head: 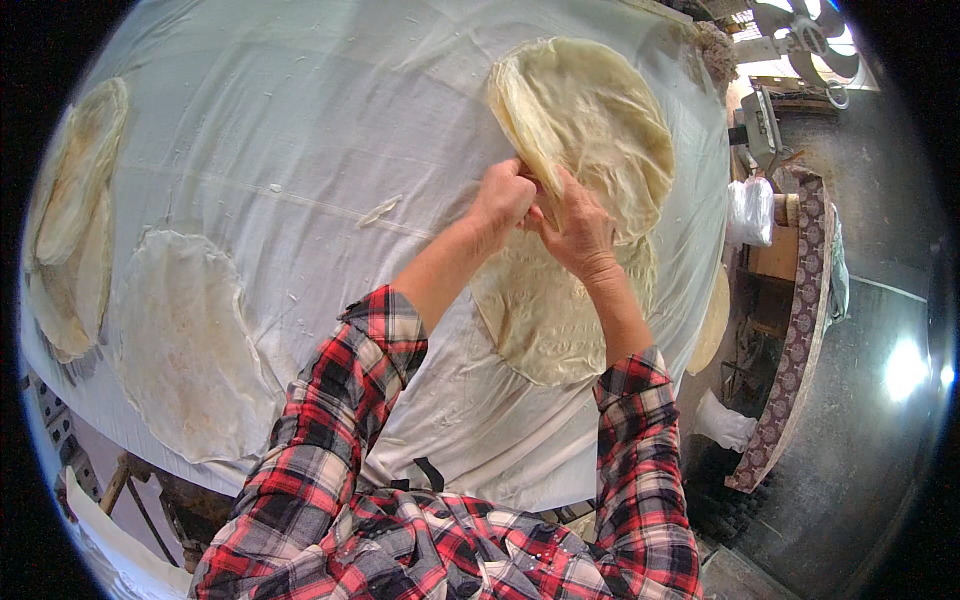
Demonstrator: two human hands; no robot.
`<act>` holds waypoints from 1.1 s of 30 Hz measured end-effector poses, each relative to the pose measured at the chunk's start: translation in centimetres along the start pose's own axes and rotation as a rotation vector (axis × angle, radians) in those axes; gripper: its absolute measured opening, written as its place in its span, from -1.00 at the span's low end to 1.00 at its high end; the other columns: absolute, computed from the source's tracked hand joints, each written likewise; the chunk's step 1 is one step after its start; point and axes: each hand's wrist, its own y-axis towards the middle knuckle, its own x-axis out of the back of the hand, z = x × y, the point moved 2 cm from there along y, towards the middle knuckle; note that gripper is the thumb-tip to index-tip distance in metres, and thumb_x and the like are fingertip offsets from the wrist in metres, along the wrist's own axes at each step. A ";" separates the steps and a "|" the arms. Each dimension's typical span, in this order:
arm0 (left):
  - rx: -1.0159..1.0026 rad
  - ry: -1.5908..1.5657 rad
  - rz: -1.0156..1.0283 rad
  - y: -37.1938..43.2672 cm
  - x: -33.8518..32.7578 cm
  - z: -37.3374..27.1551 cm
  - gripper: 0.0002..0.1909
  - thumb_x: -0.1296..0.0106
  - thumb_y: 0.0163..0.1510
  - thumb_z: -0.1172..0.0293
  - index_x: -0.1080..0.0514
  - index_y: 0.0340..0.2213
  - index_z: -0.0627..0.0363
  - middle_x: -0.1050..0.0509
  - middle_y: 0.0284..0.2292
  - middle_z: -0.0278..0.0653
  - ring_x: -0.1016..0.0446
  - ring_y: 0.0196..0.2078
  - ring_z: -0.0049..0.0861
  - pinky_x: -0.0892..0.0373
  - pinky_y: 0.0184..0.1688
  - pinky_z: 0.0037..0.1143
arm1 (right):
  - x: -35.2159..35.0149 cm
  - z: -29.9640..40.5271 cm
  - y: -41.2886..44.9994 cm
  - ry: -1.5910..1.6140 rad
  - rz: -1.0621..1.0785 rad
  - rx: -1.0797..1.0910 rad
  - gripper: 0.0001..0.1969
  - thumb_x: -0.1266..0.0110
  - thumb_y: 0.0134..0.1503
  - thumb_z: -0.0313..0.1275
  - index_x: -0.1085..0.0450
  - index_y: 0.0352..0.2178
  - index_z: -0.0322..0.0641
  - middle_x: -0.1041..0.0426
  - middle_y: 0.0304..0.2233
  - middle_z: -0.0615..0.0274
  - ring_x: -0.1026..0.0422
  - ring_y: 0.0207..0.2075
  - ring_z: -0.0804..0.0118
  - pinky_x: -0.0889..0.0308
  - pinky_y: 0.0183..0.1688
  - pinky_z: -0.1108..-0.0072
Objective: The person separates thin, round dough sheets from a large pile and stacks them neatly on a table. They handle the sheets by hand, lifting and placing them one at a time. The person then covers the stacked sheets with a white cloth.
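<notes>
A stack of large, thin, round, pale-yellow sheets [600,127], perhaps flatbread or dried skins, lies on a white cloth. At its lower left edge my left hand [510,196] pinches the folded rim. Close beside it, my right hand [579,225] grips the same rim, fingers on top; the fingertips of both hands nearly meet and partly hide each other. Under and nearer than the stack, another pale sheet [555,322] with a bumpy surface lies flat, partly covered by my right forearm.
The wrinkled white cloth [337,150] bears small scraps [381,211]. A whitish round sheet [196,345] and several folded ones [75,217] lie at the left. Beyond the right edge are a fan [806,37], a clear plastic bag [750,212] and a patterned-cloth-covered edge [802,330].
</notes>
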 end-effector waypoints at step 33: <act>0.252 -0.146 -0.146 -15.9 1.5 11.5 -0.42 0.16 -0.20 0.57 -0.18 -0.02 0.31 -0.32 -0.18 -0.23 -0.32 -0.14 -0.47 -0.27 -0.08 -0.48 | 5.1 6.5 -16.5 -0.020 0.054 -0.013 -0.58 -0.02 -0.22 -0.61 -0.41 -0.21 -0.18 -0.48 -0.22 0.15 -0.50 -0.29 0.15 -0.41 -0.29 0.47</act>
